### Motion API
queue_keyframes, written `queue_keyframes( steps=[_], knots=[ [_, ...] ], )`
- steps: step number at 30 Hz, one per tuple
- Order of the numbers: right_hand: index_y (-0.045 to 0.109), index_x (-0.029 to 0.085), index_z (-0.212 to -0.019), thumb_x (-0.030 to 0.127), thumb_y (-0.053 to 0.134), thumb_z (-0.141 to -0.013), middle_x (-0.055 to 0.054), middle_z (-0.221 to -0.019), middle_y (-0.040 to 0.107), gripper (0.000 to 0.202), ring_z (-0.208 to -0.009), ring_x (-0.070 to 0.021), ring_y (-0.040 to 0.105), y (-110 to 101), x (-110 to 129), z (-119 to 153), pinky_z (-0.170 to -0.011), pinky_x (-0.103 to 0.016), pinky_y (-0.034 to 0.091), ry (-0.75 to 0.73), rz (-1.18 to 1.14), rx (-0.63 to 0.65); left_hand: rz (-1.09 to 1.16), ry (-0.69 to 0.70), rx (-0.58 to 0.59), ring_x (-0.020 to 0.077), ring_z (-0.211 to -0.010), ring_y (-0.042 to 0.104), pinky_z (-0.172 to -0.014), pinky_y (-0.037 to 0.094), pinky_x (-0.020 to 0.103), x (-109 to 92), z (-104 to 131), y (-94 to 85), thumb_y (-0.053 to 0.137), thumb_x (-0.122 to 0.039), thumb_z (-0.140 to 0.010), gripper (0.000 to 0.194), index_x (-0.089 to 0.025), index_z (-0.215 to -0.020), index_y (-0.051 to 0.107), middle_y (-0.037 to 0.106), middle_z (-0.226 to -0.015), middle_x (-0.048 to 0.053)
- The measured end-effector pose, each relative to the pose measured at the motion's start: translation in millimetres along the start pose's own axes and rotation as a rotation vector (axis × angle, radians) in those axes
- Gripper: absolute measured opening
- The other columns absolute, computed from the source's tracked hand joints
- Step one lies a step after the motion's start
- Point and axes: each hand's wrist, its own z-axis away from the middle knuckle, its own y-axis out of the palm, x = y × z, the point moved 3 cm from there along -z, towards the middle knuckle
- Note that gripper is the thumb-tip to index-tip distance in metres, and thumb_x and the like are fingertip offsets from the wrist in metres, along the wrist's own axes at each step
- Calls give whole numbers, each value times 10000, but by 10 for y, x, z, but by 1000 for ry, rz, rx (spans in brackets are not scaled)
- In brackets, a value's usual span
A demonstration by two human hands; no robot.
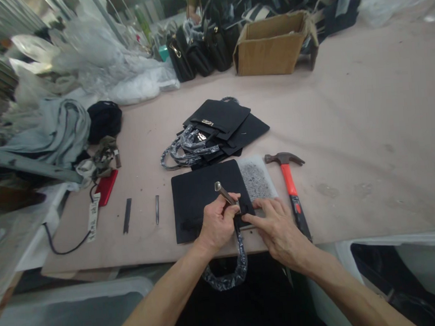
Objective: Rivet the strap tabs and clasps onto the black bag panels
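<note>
My left hand (216, 222) is closed round a short metal punch (225, 193), tilted over the right part of a black bag panel (206, 188). My right hand (277, 227) lies beside it, fingers apart, with the index fingertip on the panel near the punch's lower end. Under the panel's right side shows a white speckled block (256, 177). A plastic-wrapped handle (228, 281) hangs from the panel over the table's front edge. The hammer (289, 180) with an orange and black grip lies right of the block. Exactly what the punch's tip touches is hidden.
Behind the panel lies a pile of black panels (237, 127) with wrapped handles. Left are a thin metal rod (157, 210), a dark flat strip (127, 215) and a red object (108, 187). A cardboard box (269, 47) and black bags (198, 55) stand at the back.
</note>
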Motion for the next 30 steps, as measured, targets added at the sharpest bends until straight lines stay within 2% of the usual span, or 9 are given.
queue_keyframes(
  steps=[4,12,16,19,22,24,26,28,30],
  knots=[
    [621,320,-1344,62,464,-830,-146,-1397,465,597,-1278,-336,417,44,-21,52,-1104,-615,251,-11,71,13,-68,83,-8,197,-1049,724,-952,574,303,-22,39,16,563,-110,-893,199,-183,-1037,679,760,-1107,64],
    [574,310,-1399,32,484,-779,-159,-1416,446,686,-1360,-350,361,117,-3,137,-1128,-665,205,-15,107,-25,-146,207,-11,202,-1069,719,-970,583,320,-34,91,41,563,-93,-899,198,-180,-1043,667,749,-1130,79],
    [624,311,-1323,65,474,-870,-130,-1409,469,537,-1350,-323,385,57,-5,152,-1130,-630,251,-57,44,-71,-186,232,-20,205,-1069,718,-965,587,324,-33,109,63,557,-94,-897,229,-183,-1076,668,747,-1128,79],
    [673,242,-1199,118,436,-947,-122,-1328,545,368,-1268,-285,467,-81,-109,202,-1083,-512,365,-13,9,-237,-194,235,-39,202,-1055,720,-959,586,317,-27,121,74,562,-93,-891,232,-182,-1077,668,748,-1113,79],
    [665,149,-1116,193,475,-945,-158,-1190,593,260,-1113,-286,542,-229,-316,292,-969,-436,446,233,92,-410,-188,227,-26,201,-1041,722,-941,589,307,-22,127,77,573,-94,-888,226,-177,-1074,671,748,-1120,83],
    [651,131,-1083,262,548,-904,-163,-1086,592,245,-1003,-301,559,-276,-459,328,-883,-434,458,463,169,-357,-187,217,-14,203,-1026,723,-926,592,308,-20,125,75,573,-94,-889,232,-176,-1082,671,746,-1119,85],
    [631,149,-1012,271,605,-848,-120,-955,569,206,-876,-272,551,-299,-578,329,-778,-393,445,684,98,-263,-178,206,-7,205,-1009,725,-913,595,310,-18,120,73,577,-93,-887,231,-176,-1080,673,746,-1110,86],
    [580,179,-896,190,635,-772,-46,-809,513,136,-736,-199,504,-301,-666,299,-664,-315,401,904,-302,-233,-152,196,-5,209,-1007,722,-915,594,315,-15,114,73,585,-95,-882,229,-179,-1076,673,745,-1100,84],
    [525,194,-832,113,623,-696,-2,-728,479,186,-637,-147,458,-294,-688,223,-569,-261,358,1051,-828,-212,-124,188,-4,210,-1011,718,-928,589,323,-12,110,76,591,-93,-876,238,-184,-1081,672,743,-1093,79]
  ],
)
